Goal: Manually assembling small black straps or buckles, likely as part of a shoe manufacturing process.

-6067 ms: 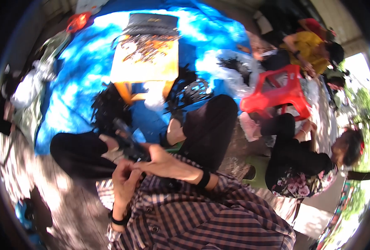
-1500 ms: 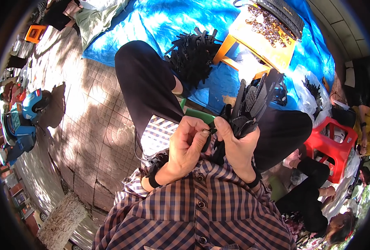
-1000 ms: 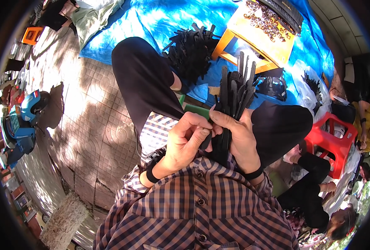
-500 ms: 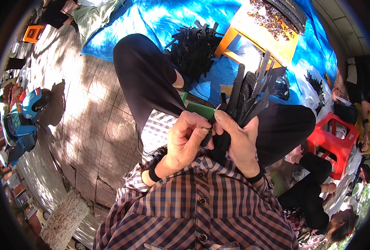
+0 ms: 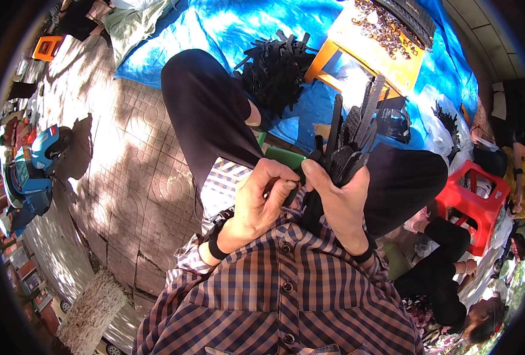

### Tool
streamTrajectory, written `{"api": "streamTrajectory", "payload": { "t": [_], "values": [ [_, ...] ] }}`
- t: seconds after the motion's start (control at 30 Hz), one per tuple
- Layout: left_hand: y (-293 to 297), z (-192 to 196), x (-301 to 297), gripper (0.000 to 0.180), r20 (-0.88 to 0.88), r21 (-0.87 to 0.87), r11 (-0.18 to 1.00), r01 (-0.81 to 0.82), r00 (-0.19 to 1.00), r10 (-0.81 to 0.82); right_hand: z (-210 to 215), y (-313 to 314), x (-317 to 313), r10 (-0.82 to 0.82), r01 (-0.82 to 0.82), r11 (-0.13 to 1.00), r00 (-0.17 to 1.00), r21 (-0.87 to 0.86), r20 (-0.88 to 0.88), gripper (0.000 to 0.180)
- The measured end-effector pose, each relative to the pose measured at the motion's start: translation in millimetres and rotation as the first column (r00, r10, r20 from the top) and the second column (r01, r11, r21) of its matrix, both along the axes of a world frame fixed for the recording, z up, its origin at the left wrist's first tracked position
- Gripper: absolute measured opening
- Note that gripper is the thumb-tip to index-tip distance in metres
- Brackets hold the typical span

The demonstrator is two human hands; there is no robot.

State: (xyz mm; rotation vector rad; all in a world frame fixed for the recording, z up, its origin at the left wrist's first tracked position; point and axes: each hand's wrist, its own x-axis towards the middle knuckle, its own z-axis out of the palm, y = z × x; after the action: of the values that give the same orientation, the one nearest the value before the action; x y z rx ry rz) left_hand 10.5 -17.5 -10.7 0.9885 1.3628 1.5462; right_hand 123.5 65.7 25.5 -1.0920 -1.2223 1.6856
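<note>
My right hand [image 5: 340, 192] is wrapped round a bundle of flat black straps [image 5: 352, 133], whose loose ends fan upward past my thumb; the lower ends hang below my palm. Close beside it, my left hand [image 5: 262, 192] is closed in a pinch, thumb against forefinger. A dark piece, seemingly the end of a black strap [image 5: 290, 197], shows at these fingertips, mostly hidden by them. Both hands are held in front of my checked shirt, above my lap. Under the fingertips lies a green surface [image 5: 285, 157], partly covered.
A heap of black straps [image 5: 277, 71] lies on a blue tarp [image 5: 215, 29]. Small metal pieces [image 5: 381, 26] are spread on a yellow stool [image 5: 407, 65]. To the right stand a red stool [image 5: 478, 195] and a seated person [image 5: 437, 278]. A blue scooter [image 5: 34, 163] is at left.
The strap bundle has tilted and drawn together a little in my right hand, its ends shifting. My left hand keeps its pinch, moving only slightly.
</note>
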Motion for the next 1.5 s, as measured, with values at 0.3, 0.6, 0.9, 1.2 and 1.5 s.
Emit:
{"api": "streamTrajectory", "payload": {
  "t": [0.3,0.6,0.9,1.2,1.5],
  "values": [
    [2.7,12.3,8.3,0.007,0.173,-0.116,0.991,-0.068,0.981,0.088,-3.2,-3.6,1.2,0.037,-0.041,0.998,0.997,0.053,0.068,0.018],
    [12.2,31.1,3.0,0.012,0.193,-0.294,0.954,0.063,0.981,-0.006,-6.3,3.3,8.6,0.105,-0.104,0.994,0.993,0.029,-0.047,0.024],
    [21.6,25.2,-21.7,0.034,0.871,-0.204,0.858,0.472,0.487,-0.061,-10.1,11.4,13.6,0.013,-0.017,1.0,0.979,-0.02,-0.202,0.017],
    [30.3,19.8,-15.0,0.016,0.588,0.055,0.971,0.234,0.778,-0.221,-24.5,27.2,32.3,0.164,-0.197,0.947,0.975,-0.252,-0.149,0.025],
    [25.1,29.5,-7.1,0.008,0.573,-0.183,0.889,0.421,0.78,-0.252,-23.9,28.5,33.4,0.009,-0.231,0.878,0.884,-0.42,-0.468,0.013]
  ]
}}
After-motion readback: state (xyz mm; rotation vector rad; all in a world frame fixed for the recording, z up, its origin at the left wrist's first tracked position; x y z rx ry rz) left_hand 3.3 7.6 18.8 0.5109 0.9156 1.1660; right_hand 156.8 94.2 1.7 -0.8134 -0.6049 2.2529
